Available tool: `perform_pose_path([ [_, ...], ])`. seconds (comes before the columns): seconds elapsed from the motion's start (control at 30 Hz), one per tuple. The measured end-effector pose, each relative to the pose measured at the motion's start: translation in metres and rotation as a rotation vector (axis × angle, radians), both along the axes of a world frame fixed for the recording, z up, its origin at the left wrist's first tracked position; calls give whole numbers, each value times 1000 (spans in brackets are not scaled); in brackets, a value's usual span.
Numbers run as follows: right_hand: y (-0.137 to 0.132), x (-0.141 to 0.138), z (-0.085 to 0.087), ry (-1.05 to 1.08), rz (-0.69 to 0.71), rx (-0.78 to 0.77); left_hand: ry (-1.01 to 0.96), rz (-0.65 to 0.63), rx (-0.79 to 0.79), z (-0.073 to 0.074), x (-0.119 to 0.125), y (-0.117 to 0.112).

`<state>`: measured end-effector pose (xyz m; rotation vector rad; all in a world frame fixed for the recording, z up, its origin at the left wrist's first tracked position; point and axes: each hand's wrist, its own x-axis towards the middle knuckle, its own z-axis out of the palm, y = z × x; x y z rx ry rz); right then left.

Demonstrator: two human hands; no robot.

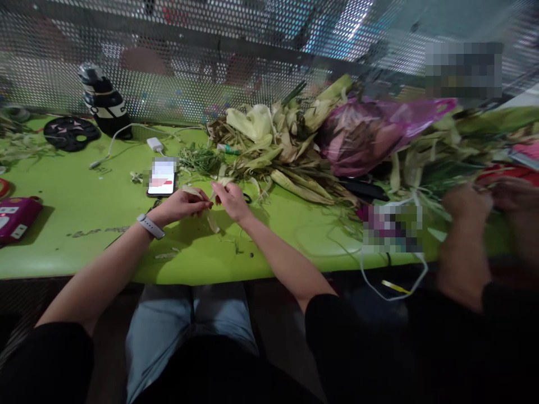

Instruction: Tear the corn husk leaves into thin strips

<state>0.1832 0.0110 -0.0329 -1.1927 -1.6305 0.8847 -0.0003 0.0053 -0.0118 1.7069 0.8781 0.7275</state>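
Over the green table [189, 264], my left hand [183, 205] and my right hand [231, 199] meet, fingers pinched on pale strips of corn husk [213, 221]. One strip hangs down between them; another pokes out above the left fingers. Exactly how the strips are joined or folded is too small to tell. A phone [162, 178] with a lit screen lies just beyond my left hand. Behind my right hand spreads a heap of dry corn husks [295, 182], with a bundle of thin green strands [201, 159] at its left end.
A purple plastic bag [357, 134] rests among the husks. A dark bottle [107, 106], a black mask-like piece [71, 133], a white charger [155, 145] and a magenta power strip [19, 219] stand left. At right, a co-worker's hands [467, 205] work near a white cable [366, 275].
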Motion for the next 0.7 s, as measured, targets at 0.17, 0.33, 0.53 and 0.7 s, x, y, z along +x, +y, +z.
perform_pose_path([
  [0.17, -6, 2, 9, -230, -6, 453, 71, 51, 24, -1, 4, -3],
  [0.33, -7, -3, 7, -204, 54, 461, 38, 49, 25, -3, 7, -4],
  [0.53, -5, -1, 1, 93, -43, 287, -21, 95, 36, -1, 6, -5],
  [0.7, -6, -3, 2, 158, -103, 223, -84, 111, 70, -3, 3, -2],
])
